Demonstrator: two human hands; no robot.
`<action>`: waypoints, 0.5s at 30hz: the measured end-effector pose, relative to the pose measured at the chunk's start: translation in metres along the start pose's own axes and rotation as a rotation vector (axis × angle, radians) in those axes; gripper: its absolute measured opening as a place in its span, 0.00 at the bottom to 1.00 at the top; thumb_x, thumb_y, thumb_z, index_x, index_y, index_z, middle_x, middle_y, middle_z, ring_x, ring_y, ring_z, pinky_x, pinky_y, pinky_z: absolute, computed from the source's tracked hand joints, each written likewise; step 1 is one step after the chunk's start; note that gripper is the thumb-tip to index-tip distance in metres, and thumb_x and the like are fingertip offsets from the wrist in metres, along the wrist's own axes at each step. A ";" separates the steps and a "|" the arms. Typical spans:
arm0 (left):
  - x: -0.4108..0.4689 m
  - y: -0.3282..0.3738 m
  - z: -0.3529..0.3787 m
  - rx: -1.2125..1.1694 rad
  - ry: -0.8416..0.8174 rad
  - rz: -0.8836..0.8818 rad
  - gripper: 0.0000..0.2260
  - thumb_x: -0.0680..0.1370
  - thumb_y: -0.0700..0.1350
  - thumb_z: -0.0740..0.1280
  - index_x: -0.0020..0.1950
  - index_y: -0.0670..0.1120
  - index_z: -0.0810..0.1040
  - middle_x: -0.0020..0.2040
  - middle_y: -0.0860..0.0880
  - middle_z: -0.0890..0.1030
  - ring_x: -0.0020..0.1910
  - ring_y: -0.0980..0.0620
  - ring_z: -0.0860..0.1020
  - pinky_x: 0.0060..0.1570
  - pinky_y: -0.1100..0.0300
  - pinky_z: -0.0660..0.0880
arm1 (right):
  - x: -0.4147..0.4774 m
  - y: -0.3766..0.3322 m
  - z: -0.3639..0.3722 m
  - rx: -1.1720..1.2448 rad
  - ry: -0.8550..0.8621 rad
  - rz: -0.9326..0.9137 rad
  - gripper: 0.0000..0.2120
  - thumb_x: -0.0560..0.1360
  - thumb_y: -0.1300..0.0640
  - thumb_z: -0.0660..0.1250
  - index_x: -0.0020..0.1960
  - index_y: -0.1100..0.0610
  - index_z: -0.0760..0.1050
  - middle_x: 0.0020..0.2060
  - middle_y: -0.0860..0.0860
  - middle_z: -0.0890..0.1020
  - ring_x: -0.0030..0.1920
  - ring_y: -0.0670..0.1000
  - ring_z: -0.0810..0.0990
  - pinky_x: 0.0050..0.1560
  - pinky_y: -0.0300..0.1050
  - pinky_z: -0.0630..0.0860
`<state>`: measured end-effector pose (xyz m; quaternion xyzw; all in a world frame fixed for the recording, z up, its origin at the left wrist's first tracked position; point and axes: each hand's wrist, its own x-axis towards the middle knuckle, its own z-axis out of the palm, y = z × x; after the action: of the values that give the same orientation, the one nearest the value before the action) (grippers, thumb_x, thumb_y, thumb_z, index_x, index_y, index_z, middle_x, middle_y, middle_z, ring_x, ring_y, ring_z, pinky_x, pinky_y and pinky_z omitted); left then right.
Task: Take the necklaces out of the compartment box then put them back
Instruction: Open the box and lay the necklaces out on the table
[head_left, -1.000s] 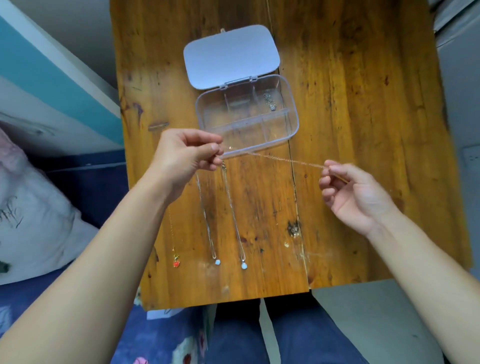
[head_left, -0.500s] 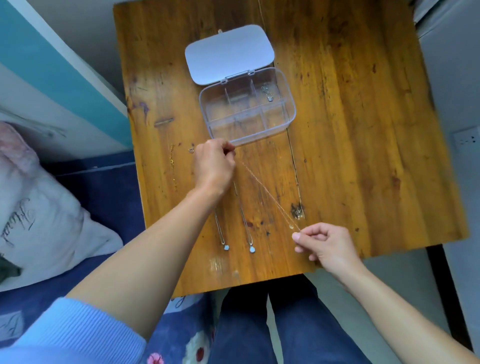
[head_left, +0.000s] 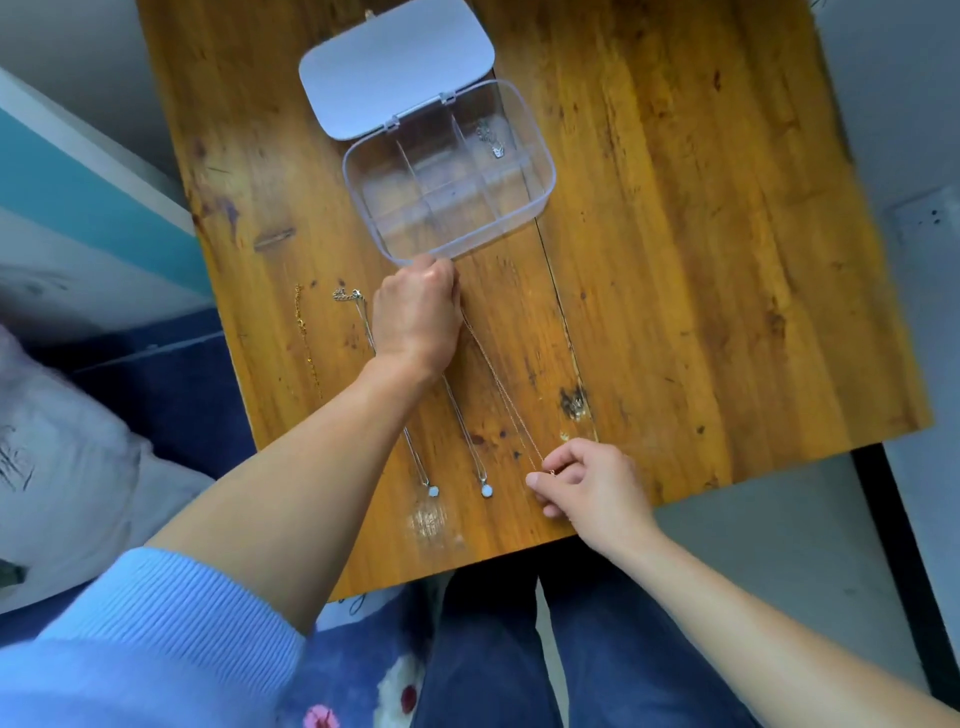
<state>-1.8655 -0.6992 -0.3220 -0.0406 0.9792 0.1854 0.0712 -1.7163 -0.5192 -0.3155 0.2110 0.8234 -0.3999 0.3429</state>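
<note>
Head view, one fine gold chain stretched between both hands along the tabletop, running from just below the compartment box toward the near edge. Left hand clenched over the chain's far end, its knuckles close against the box's near wall; right hand pinching the pendant end between thumb and forefinger, close to the near edge. Grip judged firm at both ends, chain near taut; whether it rests on the wood or hangs just above cannot be told. Already laid out to the left, roughly parallel: two silver necklaces, pendants at and, and a darker gold chain nearer the left edge. One necklace remains in the box's far right compartment; lid open, lying back toward the far edge. Risks: the held chain lies just beside the second silver necklace, partly hidden under the left forearm, so a careless drop or lifting the arm could cross or snag the two. The pendant end sits near the near edge; released with slack, it could slide off onto the lap. The left hand could nudge the light box. Open room: the whole right half of the tabletop is bare; the left strip is narrow.
</note>
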 end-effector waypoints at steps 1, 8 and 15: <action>0.000 -0.001 0.001 0.007 0.002 0.006 0.09 0.79 0.41 0.61 0.50 0.39 0.80 0.50 0.40 0.81 0.47 0.36 0.79 0.46 0.45 0.76 | 0.000 0.000 0.001 -0.052 0.009 -0.020 0.09 0.69 0.47 0.75 0.39 0.48 0.76 0.26 0.44 0.83 0.30 0.41 0.82 0.43 0.45 0.80; -0.001 -0.002 0.000 -0.061 0.013 0.017 0.09 0.78 0.41 0.63 0.52 0.40 0.81 0.52 0.42 0.81 0.47 0.36 0.79 0.47 0.45 0.76 | -0.003 0.001 -0.013 -0.160 -0.040 -0.046 0.10 0.69 0.47 0.75 0.41 0.47 0.75 0.24 0.42 0.81 0.31 0.41 0.82 0.45 0.48 0.80; -0.005 -0.007 -0.032 -0.275 0.298 0.006 0.07 0.76 0.44 0.69 0.44 0.41 0.81 0.42 0.44 0.82 0.37 0.45 0.79 0.37 0.53 0.76 | 0.034 -0.063 -0.079 -0.117 0.113 -0.225 0.06 0.71 0.54 0.74 0.45 0.46 0.77 0.27 0.46 0.83 0.32 0.44 0.83 0.48 0.52 0.80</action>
<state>-1.8639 -0.7176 -0.2946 -0.0741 0.9445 0.3096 -0.0813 -1.8097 -0.4900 -0.2732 0.1192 0.8817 -0.3748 0.2608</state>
